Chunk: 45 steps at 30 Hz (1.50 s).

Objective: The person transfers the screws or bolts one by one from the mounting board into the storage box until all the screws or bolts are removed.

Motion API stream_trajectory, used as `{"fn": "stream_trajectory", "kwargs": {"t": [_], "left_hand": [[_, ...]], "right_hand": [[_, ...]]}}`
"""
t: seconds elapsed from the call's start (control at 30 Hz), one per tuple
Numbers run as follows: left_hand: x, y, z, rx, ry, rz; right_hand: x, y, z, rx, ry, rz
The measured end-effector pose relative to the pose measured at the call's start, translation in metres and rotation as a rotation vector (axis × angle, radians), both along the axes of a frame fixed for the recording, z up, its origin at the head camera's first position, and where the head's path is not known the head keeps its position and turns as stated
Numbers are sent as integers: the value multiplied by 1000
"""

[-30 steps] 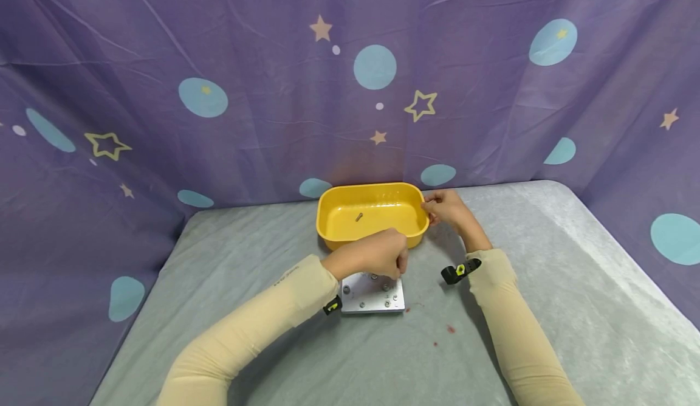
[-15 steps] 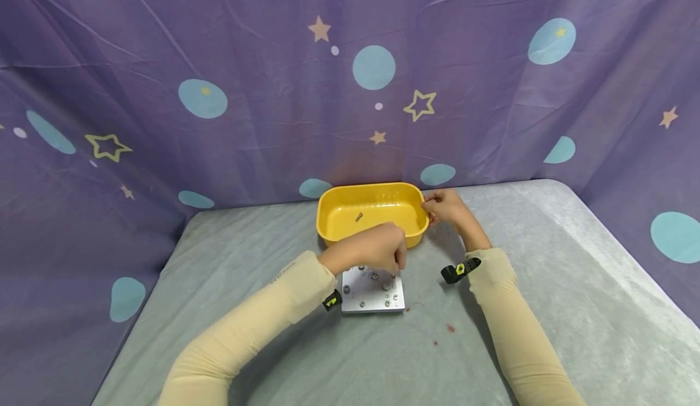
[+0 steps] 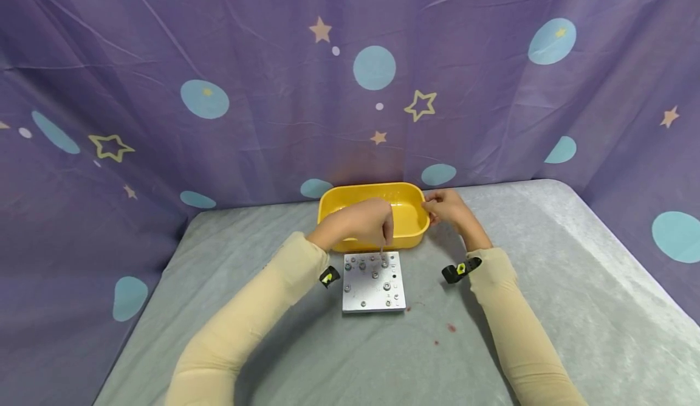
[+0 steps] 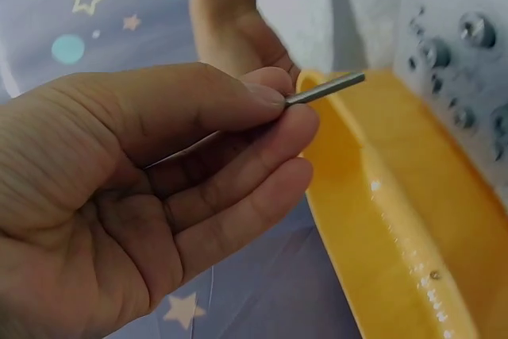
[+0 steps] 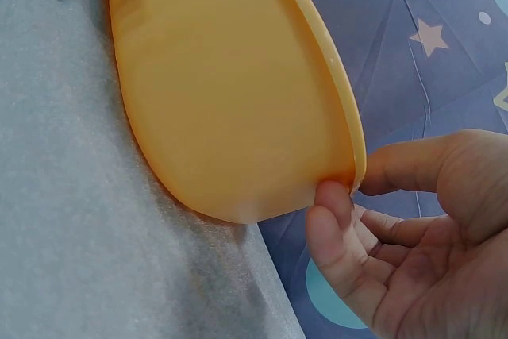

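Left wrist view: I held a slim metal pin [image 4: 327,89] pinched between the thumb and index finger of my left hand [image 3: 369,222]. The shank projected; the gripped end was concealed, so I could not tell whether it carried a head. Handling: I judged the pin light, rigid and hard to damage, but smooth enough to twist or slip. Preferred hold: near the covered end, tip unobstructed. Location: near the far edge of the metal plate [image 3: 369,296], which was studded with screw heads [image 4: 478,31].

My right hand [image 3: 444,206] pinched the right-end rim of the yellow plastic bin [image 3: 407,242].

View comparison: the head view gave the plate's whole upper face on the grey table [image 3: 394,357], but only a stub of the pin. Left wrist view gave its exposed length, plus a small object [image 4: 434,275] inside the bin, undiscernible from the head. Right wrist view detailed the rim hold.
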<state>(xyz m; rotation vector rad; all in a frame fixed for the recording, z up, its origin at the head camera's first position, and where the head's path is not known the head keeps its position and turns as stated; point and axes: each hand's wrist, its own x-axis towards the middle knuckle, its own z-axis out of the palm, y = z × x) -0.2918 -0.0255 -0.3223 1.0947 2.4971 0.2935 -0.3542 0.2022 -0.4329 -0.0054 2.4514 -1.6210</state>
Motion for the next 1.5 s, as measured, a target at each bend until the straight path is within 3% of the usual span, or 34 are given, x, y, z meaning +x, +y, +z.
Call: {"fn": "stream_trajectory", "kwargs": {"t": [0.17, 0.4, 0.63, 0.77, 0.93, 1.13, 1.3, 1.5], "left_hand": [[-16, -8, 14, -17, -25, 39], [-39, -21, 34, 12, -40, 157], [-59, -32, 44, 17, -37, 231], [-70, -37, 47, 35, -73, 282], [-82, -42, 48, 60, -127, 349], [-94, -47, 46, 44, -117, 428], [-99, -49, 35, 30, -89, 475], [-94, -50, 17, 22, -60, 535]], "right_hand": [[-3, 0, 3, 2, 1, 1], [-6, 0, 7, 1, 8, 2], [-8, 0, 9, 4, 9, -5], [-9, 1, 9, 13, 16, -3], [-11, 2, 9, 9, 21, -3], [-9, 2, 11, 10, 18, 0], [-6, 2, 9, 15, 21, 3], [2, 0, 0, 10, 33, 5]]}}
